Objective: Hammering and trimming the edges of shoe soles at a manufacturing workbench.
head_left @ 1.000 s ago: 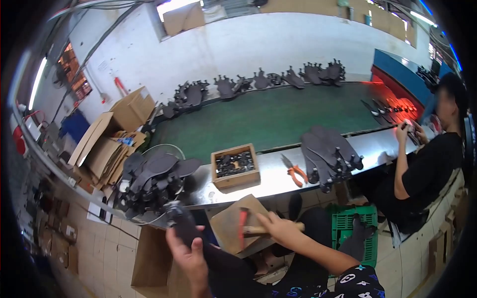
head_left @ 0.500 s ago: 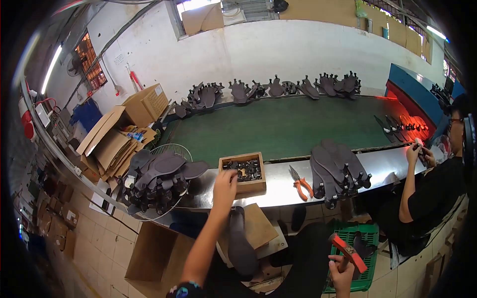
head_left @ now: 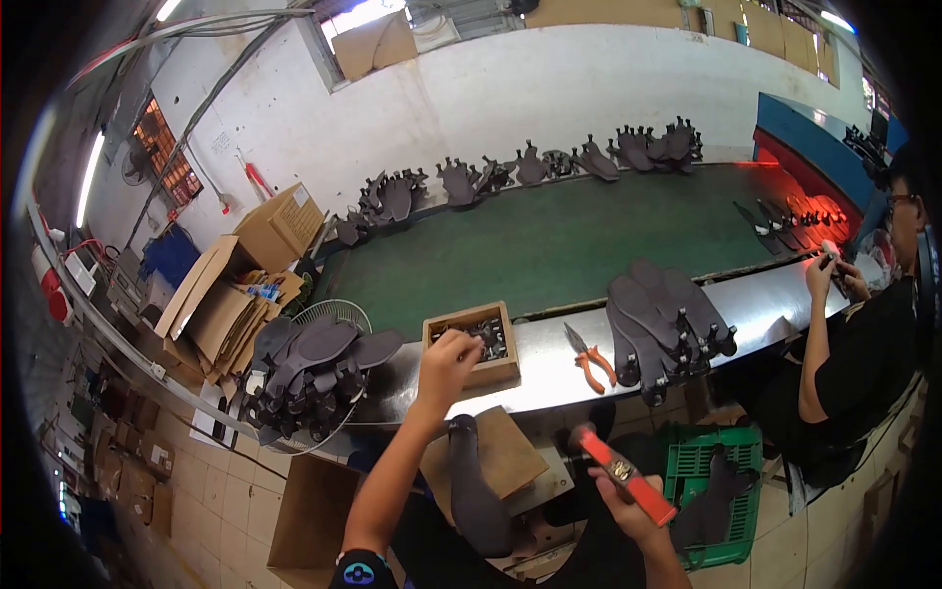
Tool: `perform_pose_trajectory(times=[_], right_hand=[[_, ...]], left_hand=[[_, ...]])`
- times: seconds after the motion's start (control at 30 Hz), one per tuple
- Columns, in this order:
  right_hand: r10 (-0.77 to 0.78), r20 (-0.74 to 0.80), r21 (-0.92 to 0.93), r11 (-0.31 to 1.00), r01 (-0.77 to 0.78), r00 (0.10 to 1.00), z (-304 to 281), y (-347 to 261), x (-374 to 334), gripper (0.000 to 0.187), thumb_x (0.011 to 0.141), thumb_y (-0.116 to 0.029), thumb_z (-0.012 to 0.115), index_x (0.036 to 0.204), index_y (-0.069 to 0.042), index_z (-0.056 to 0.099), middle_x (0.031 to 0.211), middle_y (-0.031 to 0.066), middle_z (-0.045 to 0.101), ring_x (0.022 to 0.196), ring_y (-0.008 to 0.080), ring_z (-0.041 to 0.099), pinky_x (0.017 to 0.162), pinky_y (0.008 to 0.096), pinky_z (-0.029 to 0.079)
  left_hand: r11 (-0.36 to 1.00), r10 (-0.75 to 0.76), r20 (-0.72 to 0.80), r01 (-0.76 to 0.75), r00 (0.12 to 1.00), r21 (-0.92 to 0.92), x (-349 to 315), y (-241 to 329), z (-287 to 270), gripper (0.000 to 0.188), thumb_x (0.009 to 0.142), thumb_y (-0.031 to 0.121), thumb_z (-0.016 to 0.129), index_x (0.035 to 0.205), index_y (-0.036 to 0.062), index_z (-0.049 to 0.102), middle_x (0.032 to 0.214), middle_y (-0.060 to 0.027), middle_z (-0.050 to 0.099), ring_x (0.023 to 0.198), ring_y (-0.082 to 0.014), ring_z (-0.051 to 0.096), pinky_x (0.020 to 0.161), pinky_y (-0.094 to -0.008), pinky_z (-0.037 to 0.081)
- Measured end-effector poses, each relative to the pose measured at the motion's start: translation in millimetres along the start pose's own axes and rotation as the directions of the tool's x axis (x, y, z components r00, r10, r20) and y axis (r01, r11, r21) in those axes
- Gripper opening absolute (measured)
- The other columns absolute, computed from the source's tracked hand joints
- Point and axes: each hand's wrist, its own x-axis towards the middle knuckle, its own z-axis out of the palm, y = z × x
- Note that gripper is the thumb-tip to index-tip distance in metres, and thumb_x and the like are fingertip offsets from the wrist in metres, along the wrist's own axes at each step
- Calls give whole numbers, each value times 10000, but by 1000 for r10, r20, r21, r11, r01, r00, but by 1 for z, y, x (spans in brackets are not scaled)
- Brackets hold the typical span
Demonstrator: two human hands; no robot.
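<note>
Over the wooden box (head_left: 510,355) of small dark and metallic parts is my left hand (head_left: 451,365), its fingers pinched together; whatever they hold is too small to make out. My right hand (head_left: 631,508) grips a hammer (head_left: 623,473) with a red head, raised in front of my lap; its handle is mostly hidden. A dark grey sandal sole (head_left: 476,491) lies between my forearms, its far end on a wooden board (head_left: 510,452). Pliers (head_left: 589,361) with orange handles lie on the metal bench edge, right of the box.
Dark sandal soles are heaped in a round wire basket (head_left: 365,319) at left and piled (head_left: 655,319) on the bench at right. Beyond runs a green conveyor belt (head_left: 530,245). A green crate (head_left: 746,491) stands low right. A co-worker (head_left: 834,363) sits at the right.
My right hand has come up and left with the hammer, whose head has turned. My left hand has shifted farther over the parts in the box. The whole view has tilted slightly.
</note>
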Motion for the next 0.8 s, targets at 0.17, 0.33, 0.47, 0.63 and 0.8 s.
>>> perform_pose_trajectory(times=[0.17,0.33,0.47,0.63,0.8], right_hand=[[90,174,579,797,-176,981,29,-63,40,352,938,-198,723,1212,12,653,917,95,727,563,43,516,497,201,423],[-16,361,671,699,-248,932,47,-91,43,367,911,-187,750,1188,37,662,1010,151,731,662,67,571,575,215,455],[-55,425,667,695,-271,904,57,-100,31,384,871,-215,786,1126,51,680,1037,185,727,593,63,552,517,206,440],[-59,419,683,678,-271,906,70,-104,26,413,838,-216,823,1090,73,668,1030,255,710,520,79,536,449,214,433],[-44,429,623,738,-260,902,75,-99,25,360,820,-114,824,1086,68,664,1032,248,705,539,94,558,459,223,446]], left_hand=[[909,416,-76,-416,906,21,-51,112,-77,243,742,-10,775,978,-42,728,949,-134,687,753,-244,689,620,-327,574],[903,429,-22,-429,903,-31,-84,159,-124,319,708,-63,798,1019,-37,731,928,-101,661,735,-229,688,606,-302,571],[934,264,-49,-268,963,-237,-103,163,-132,316,729,-62,809,1031,-29,724,927,-106,667,715,-215,670,596,-294,551],[841,-171,-144,68,975,-537,-125,173,-120,201,783,-70,805,959,-70,707,874,-134,671,681,-178,637,574,-266,504],[621,-435,-115,205,893,-757,-143,179,-97,122,838,-58,762,936,-81,692,872,-152,671,713,-155,630,603,-256,494]])
